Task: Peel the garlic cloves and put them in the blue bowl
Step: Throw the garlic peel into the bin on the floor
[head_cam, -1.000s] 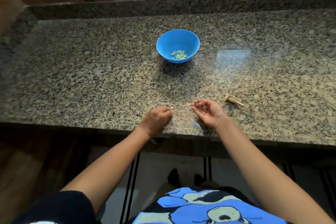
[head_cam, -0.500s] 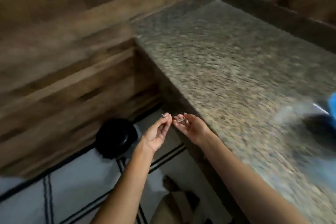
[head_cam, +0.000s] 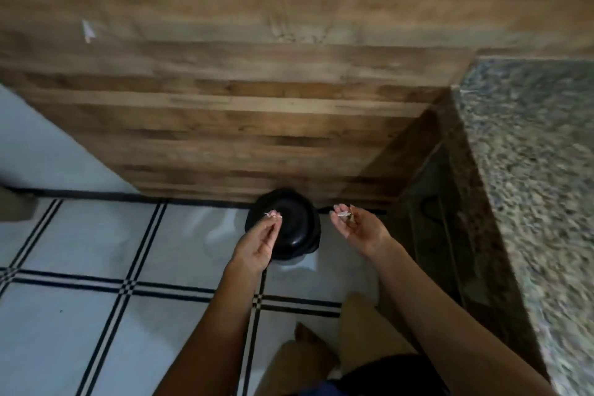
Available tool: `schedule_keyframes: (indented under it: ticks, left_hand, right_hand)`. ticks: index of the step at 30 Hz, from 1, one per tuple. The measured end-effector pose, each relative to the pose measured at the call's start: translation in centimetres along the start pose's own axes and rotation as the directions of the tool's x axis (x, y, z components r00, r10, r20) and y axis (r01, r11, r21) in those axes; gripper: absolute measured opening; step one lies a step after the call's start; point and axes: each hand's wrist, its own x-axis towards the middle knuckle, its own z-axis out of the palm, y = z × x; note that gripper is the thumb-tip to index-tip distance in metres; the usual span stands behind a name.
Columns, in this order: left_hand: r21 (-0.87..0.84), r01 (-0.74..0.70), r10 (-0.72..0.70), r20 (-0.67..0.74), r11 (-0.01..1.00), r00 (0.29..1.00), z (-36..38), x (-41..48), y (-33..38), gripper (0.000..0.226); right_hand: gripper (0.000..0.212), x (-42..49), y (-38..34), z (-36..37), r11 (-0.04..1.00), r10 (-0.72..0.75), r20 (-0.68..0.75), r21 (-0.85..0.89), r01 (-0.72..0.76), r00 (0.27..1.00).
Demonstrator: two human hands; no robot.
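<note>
Left hand pinches a skin scrap over the black bin, right hand at three o'clock curls round more skins — binning peel, I'd say — blue bowl unseen, progress unclear.

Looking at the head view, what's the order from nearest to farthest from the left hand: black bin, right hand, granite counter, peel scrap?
1. Peel scrap: pinched in the left hand's fingertips.
2. Black bin on the floor under it, and right hand, holding scraps, to its right: too close to call.
3. Granite counter: far right, past the right hand.
</note>
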Motion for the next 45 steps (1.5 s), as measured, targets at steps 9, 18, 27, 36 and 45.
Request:
schedule_keyframes:
  ticks: [9,18,27,36,45]
  left_hand:
    - [-0.080,-0.060,0.060,-0.006,0.995,0.998,1.1,4.7,-0.2,0.012]
    - [-0.086,0.042,-0.052,-0.117,0.995,0.992,2.5,9.2,-1.9,0.014]
    - [-0.088,0.056,-0.066,-0.122,0.995,0.990,3.6,8.3,-2.6,0.011]
    - [-0.115,0.037,-0.056,-0.164,0.993,0.985,4.1,12.2,-2.7,0.013]
    - [-0.173,0.016,-0.058,-0.238,0.985,0.970,3.1,18.5,-4.6,0.008]
  right_hand:
    - [0.038,7.2,-1.2,3.2,0.993,0.051,0.018,-0.107,-0.049,0.999]
    - [0.027,12.0,-2.1,1.6,0.976,0.087,-0.078,-0.193,-0.101,0.993]
    - [0.022,11.1,-2.5,1.2,0.971,0.066,-0.107,-0.223,-0.089,0.992]
    - [0.028,16.4,-2.1,1.4,0.958,0.097,-0.159,-0.253,-0.136,0.983]
    - [0.023,22.3,-1.1,0.8,0.955,0.116,-0.168,-0.253,-0.157,0.979]
